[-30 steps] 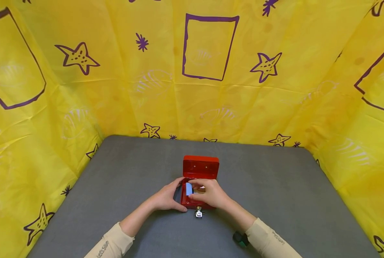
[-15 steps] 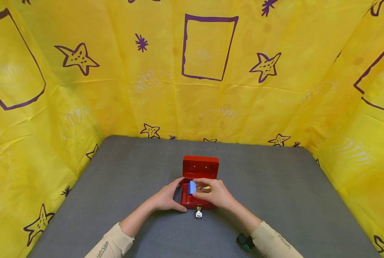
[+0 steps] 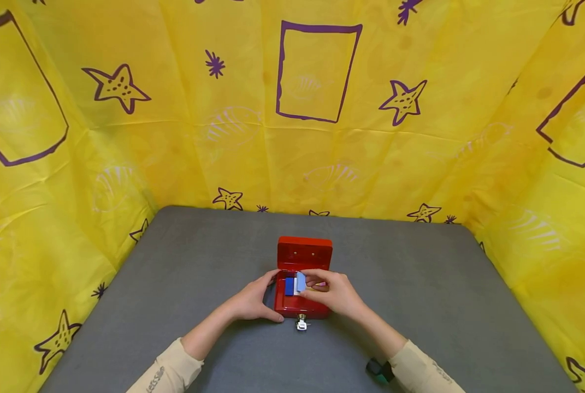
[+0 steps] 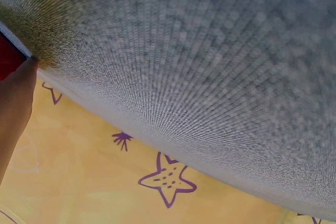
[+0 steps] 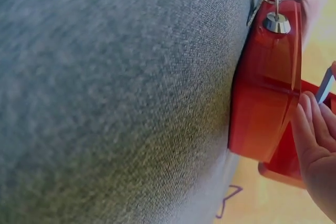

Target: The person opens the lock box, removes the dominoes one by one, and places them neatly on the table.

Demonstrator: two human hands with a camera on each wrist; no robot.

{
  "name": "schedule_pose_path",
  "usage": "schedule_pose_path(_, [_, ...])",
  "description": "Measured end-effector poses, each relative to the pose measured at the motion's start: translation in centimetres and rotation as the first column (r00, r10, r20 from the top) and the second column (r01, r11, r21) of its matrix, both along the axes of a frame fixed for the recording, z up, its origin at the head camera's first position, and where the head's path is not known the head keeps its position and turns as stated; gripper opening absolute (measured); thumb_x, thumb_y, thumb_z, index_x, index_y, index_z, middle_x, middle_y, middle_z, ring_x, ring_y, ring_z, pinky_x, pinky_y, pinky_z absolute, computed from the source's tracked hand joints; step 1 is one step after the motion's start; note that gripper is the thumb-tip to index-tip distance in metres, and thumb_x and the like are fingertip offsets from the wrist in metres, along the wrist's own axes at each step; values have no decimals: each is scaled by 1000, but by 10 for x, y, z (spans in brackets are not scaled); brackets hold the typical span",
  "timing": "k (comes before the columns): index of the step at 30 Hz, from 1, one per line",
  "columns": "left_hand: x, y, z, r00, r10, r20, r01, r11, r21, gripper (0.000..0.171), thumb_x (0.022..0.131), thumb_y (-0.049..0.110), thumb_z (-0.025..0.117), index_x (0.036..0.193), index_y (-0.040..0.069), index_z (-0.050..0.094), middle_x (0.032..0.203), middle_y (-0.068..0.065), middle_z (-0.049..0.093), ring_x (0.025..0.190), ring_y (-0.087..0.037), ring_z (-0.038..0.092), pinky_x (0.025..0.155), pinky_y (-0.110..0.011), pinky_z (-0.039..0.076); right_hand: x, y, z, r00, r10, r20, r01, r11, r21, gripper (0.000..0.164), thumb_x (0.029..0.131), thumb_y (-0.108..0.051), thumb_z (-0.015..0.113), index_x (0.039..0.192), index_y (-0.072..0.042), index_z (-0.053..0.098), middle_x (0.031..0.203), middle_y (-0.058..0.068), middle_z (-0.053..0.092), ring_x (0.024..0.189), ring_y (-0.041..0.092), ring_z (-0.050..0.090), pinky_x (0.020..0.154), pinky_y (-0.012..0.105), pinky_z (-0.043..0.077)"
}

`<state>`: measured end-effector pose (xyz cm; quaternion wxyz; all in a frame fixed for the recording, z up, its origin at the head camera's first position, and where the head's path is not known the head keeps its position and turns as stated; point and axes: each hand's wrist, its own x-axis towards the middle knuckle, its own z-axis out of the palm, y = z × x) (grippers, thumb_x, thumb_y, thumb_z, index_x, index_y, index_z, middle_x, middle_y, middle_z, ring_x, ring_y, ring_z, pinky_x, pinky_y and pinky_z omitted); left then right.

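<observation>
Pinching a thin light blue piece between thumb and fingers, the right hand is at the right part of a red box. The box stands on the grey surface, about midway between its left and right edges and well apart from the far edge. Its lid is raised on the side toward that far edge. Inside, left of the light blue piece, lies a dark blue piece with a white strip beside it; whether the three are joined is hard to tell, since the fingers cover part of them. The left hand grips the box across its left end, thumb at the front corner and fingers at the rear corner. A silver lock sits on the front wall, with keys hanging from it. Beige sleeves cover the forearms, and a dark band shows by the right sleeve. Yellow cloth printed with purple starfish rises behind the far edge and along both sides.
</observation>
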<state>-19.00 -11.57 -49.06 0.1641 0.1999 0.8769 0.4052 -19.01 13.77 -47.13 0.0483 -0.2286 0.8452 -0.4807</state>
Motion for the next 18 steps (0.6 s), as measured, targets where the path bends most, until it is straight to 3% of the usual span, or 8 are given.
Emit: schedule_pose_path(18, [0,1,1,1000,-3,10,3,1000,6,103,68,31,88,150,8,29,148,-14,41,133,-35,39,103,-59,38,3,28,-1,996,-74,43,78,994,-81,46,82,-22,79,125,-12,65,107,3,67,94,19,64,84,31,55])
